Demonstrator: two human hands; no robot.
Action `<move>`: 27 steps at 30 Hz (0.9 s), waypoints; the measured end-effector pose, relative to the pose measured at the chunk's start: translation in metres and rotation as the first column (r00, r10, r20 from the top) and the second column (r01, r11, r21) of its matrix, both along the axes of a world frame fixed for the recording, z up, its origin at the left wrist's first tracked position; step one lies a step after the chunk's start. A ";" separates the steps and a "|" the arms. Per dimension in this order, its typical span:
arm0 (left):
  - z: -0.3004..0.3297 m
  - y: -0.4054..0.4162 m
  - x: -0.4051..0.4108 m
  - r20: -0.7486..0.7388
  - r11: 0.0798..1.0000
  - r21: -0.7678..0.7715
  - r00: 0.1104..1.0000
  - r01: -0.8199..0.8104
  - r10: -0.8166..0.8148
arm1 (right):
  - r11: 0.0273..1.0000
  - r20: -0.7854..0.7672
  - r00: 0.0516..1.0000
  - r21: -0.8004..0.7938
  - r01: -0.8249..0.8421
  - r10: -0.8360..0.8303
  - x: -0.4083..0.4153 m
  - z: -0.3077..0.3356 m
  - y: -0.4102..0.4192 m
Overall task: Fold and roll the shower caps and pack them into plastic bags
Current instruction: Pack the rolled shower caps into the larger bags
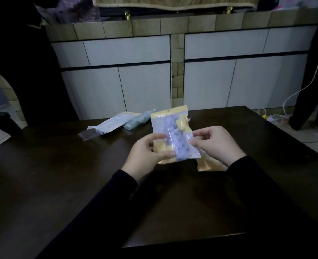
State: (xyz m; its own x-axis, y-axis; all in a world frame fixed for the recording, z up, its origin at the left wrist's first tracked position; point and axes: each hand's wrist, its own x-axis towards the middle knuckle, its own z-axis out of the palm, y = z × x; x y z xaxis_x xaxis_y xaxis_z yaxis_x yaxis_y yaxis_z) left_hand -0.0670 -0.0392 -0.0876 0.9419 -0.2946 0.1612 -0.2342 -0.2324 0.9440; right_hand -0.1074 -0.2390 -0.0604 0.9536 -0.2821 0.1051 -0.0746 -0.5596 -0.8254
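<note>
Two hands [145,154] [216,144] hold one packed bag [175,133].

We hold a clear plastic bag [174,133] with a yellow header upright above the dark table [61,184], left hand [147,156] pinching its lower corner, right hand [215,143] gripping its edge. At ten o'clock, packed bags [117,123] lie on the table.

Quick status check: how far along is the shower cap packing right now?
Done, by the look of it: two filled packs lie at the table's far side. In hand: the left hand and right hand hold up a plastic bag with a rolled cap inside. Left: setting it down, and possibly the yellowish item under the right wrist; it's unclear what that is.
</note>
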 end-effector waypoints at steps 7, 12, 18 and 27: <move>-0.015 -0.040 -0.012 -0.100 0.990 0.140 0.995 0.005 0.009 | 0.982 -0.049 0.998 -0.183 0.038 -0.048 -0.024 -0.012 -0.035; -0.006 -0.048 -0.020 0.098 0.894 0.446 0.995 -0.035 -0.010 | 0.911 -0.110 0.985 -0.405 0.080 -0.135 -0.024 -0.008 -0.039; -0.007 -0.044 -0.018 0.116 0.854 0.518 0.985 0.049 -0.126 | 0.805 -0.185 0.963 -0.591 0.051 -0.196 -0.021 0.006 -0.038; 0.001 -0.021 -0.006 0.229 0.875 0.484 0.965 0.004 -0.131 | 0.655 0.032 0.980 -0.739 0.155 -0.195 -0.023 0.018 0.003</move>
